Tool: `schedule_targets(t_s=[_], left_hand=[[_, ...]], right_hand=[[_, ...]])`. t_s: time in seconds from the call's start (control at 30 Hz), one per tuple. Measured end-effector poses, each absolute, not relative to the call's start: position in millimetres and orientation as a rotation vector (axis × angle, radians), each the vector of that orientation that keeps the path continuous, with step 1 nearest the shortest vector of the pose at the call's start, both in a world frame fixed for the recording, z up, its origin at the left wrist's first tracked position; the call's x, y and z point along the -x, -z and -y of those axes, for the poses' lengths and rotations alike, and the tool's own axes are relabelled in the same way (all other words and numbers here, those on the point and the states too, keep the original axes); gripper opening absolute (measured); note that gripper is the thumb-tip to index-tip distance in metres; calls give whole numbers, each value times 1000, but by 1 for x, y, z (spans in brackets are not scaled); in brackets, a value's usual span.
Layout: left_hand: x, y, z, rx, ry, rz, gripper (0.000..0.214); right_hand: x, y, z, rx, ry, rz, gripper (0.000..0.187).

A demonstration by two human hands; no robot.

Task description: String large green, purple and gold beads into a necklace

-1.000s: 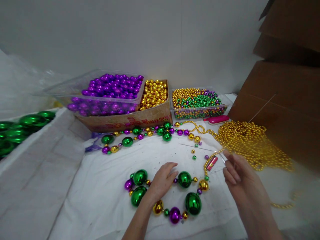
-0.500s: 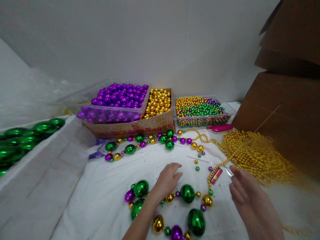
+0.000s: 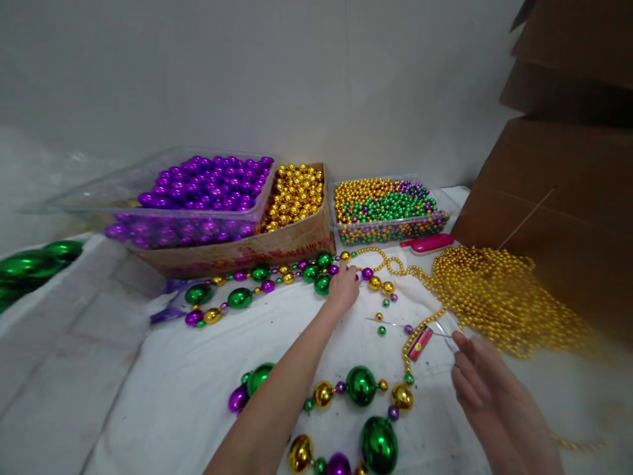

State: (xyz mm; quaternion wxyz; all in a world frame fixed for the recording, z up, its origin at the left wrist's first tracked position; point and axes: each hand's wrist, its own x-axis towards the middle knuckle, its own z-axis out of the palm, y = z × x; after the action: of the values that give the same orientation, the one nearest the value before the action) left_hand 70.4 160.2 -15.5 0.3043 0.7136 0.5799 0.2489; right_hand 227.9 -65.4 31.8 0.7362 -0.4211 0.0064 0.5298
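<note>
My left hand reaches forward over the white cloth, fingers bent down and closed on a purple bead, of which only a sliver shows. Loose purple and gold beads lie just right of it. At the right, my right hand pinches a long thin needle, which points left across the cloth; a shiny metal blade shows near its fingertips. Between my arms lies a string of big green, gold and purple beads, partly hidden by my left forearm. A red-labelled small box sits by the needle.
A clear tray of purple beads, a carton of gold beads and a clear box of small mixed beads stand behind. A gold bead chain heap, a pink-handled tool and a cardboard box are right.
My left hand has moved forward from above the big-bead string to the loose purple beads and closed there. The right hand still holds the needle, nearly in place. The view has shifted slightly.
</note>
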Motion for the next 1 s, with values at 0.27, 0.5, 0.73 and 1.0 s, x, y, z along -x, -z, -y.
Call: schedule_targets(t_s=[0.27, 0.5, 0.73, 1.0], left_hand=[[3, -1, -37, -929, -855, -947, 26], [15, 1, 17, -483, -875, -747, 23], [26, -3, 28, -264, -960, -673, 21], [26, -17, 31, -12, -993, -608, 24]], right_hand=[[-214, -39, 69, 867, -1170, 84, 13], [-195, -54, 82, 969, -1094, 227, 17], [-171, -73, 92, 1148, -797, 539, 23], [-169, -76, 120, 1425, -257, 1136, 13]])
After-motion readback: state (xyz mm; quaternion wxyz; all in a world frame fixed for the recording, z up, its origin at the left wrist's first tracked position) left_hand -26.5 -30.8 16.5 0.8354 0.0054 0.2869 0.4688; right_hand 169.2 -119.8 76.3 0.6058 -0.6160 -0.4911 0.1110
